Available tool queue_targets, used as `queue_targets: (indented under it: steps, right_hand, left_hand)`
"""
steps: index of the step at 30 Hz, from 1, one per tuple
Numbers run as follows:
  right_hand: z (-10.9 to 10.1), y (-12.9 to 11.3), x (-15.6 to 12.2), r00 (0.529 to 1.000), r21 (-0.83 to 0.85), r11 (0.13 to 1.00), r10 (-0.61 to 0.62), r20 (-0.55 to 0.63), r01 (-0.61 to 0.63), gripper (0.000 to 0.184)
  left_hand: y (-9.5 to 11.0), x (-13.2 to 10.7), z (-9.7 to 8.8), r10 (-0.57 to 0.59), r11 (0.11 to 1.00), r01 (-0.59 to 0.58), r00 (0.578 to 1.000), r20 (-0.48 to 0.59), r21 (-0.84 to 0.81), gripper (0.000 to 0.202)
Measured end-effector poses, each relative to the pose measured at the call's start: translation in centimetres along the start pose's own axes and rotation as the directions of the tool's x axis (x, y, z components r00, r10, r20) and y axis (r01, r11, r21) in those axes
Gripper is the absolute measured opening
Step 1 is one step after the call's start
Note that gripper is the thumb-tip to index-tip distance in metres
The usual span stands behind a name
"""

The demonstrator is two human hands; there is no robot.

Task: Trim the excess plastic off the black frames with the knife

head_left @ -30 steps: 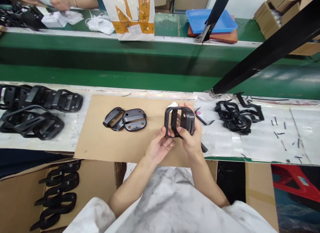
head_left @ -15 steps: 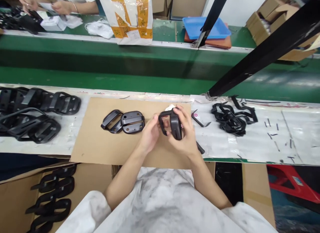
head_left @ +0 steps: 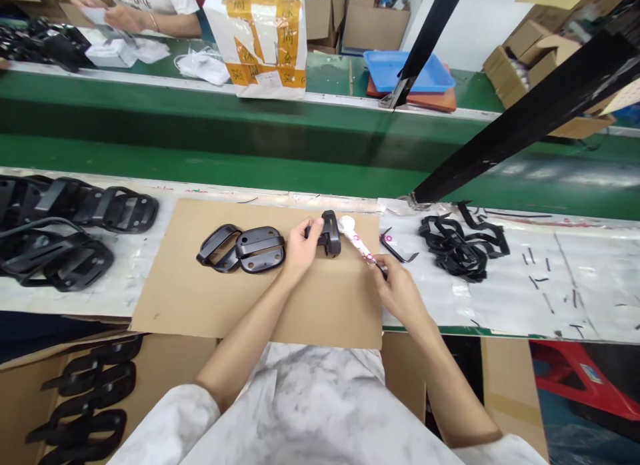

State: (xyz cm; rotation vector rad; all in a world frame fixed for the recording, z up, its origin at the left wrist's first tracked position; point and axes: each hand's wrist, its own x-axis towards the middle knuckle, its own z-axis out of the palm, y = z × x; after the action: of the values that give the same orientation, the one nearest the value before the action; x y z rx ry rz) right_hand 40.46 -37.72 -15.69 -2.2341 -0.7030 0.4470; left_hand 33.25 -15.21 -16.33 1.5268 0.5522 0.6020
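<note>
The left hand point(head_left: 301, 246) is closed on a black bracket point(head_left: 330, 235), its thumb laid along the near part while the far face stands turned toward the other hand. Held upright this way over the cardboard sheet point(head_left: 330, 312), the bracket seems steadied from one side, leaving that far face free of fingers. The right hand point(head_left: 400, 285) is wrapped round the dark grip of a white-headed tool point(head_left: 347, 224) with a pink-spotted handle; gripped at the end, it probably keeps the knuckles well back from the head. That head sits just beside the bracket; whether they touch, I cannot tell.

Two more brackets point(head_left: 261, 248) lie overlapping to the left of the left hand, near enough to reach with little stretch. The cardboard under them likely shields their surfaces from the table point(head_left: 430, 302). Well beyond, further left, is a heap of black frames point(head_left: 63, 195). Just past the right hand's fingers lies a bent black strip point(head_left: 393, 250), and further right a tangle of strips point(head_left: 450, 252), apparently kept apart from the brackets.
</note>
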Motion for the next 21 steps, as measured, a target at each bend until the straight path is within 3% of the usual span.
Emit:
queue_targets:
  steps: [2,4,6,8,13,18,21]
  right_hand:
    - [-0.5,-0.4,-0.8,0.989,0.265,0.955,0.109,0.099,-0.132,0.033]
    - [-0.5,-1.0,-1.9,0.951,0.506,0.809,0.208,0.229,-0.299,0.039]
    - [0.0,-1.5,-3.0,0.919,0.610,0.689,0.259,0.298,-0.392,0.044]
    - [0.8,-2.0,-3.6,0.916,0.643,0.652,0.285,0.282,-0.401,0.047]
    - [1.8,-2.3,-3.4,0.920,0.468,0.808,0.220,0.323,-0.358,0.048]
    - [1.1,-2.2,-3.2,0.945,0.452,0.838,0.211,0.249,-0.306,0.047]
    - [1.2,-2.0,-3.4,0.940,0.378,0.882,0.176,0.294,-0.283,0.047]
  left_hand:
    - [-0.6,0.3,-0.1,-0.015,0.999,0.016,1.000,0.020,-0.041,0.053]
    - [-0.9,0.5,-0.2,-0.029,0.997,0.033,0.998,0.056,-0.073,0.054]
    - [-1.0,0.4,-0.2,-0.037,0.995,0.043,0.997,0.062,-0.090,0.053]
    - [-0.9,0.2,-0.1,-0.031,0.995,0.034,0.999,0.037,-0.090,0.051]
    - [-0.7,-0.1,0.3,-0.042,0.997,0.041,0.999,-0.018,-0.068,0.050]
    - [-0.9,-0.1,0.2,-0.017,0.997,0.016,1.000,-0.019,-0.073,0.049]
    - [-1.0,-0.1,0.2,-0.010,0.998,0.009,1.000,-0.009,-0.067,0.047]
